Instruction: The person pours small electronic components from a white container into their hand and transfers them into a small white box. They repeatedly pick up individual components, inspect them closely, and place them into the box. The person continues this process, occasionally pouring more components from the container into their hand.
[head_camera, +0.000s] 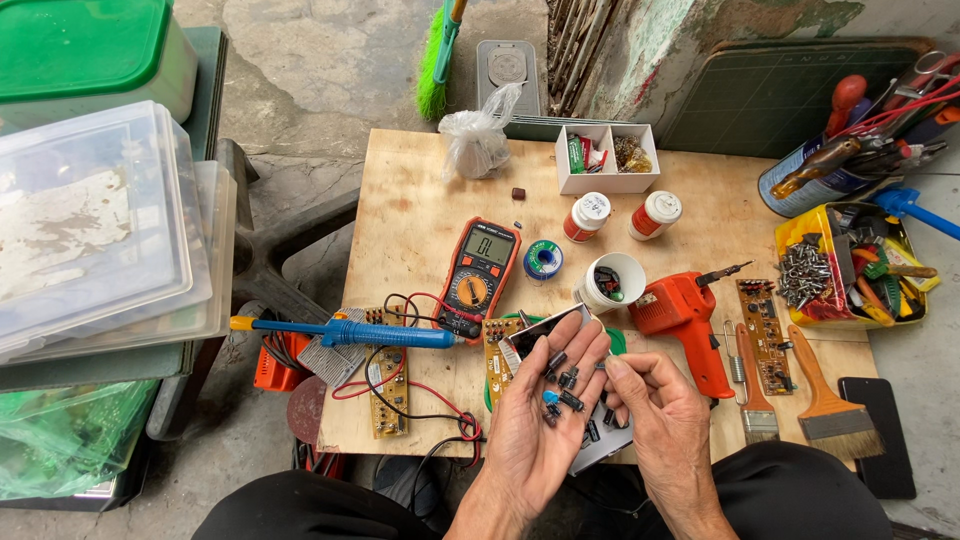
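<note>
A cluster of small dark electronic components (562, 385), one bright blue, lies in the cupped, upturned left hand (540, 425) above the plywood table (420, 210), while the right hand (655, 410) beside it pinches fingertips at the pile's edge.

Both hands were bare, with no gloves, rings or watch. The left hand (530, 420) and right hand (655, 415) led into uncovered forearms; no sleeves reached the wrists. Black trousers (790, 490) covered both legs, the cloth plain and unmarked, seen at the bottom edge on either side of the arms.
</note>
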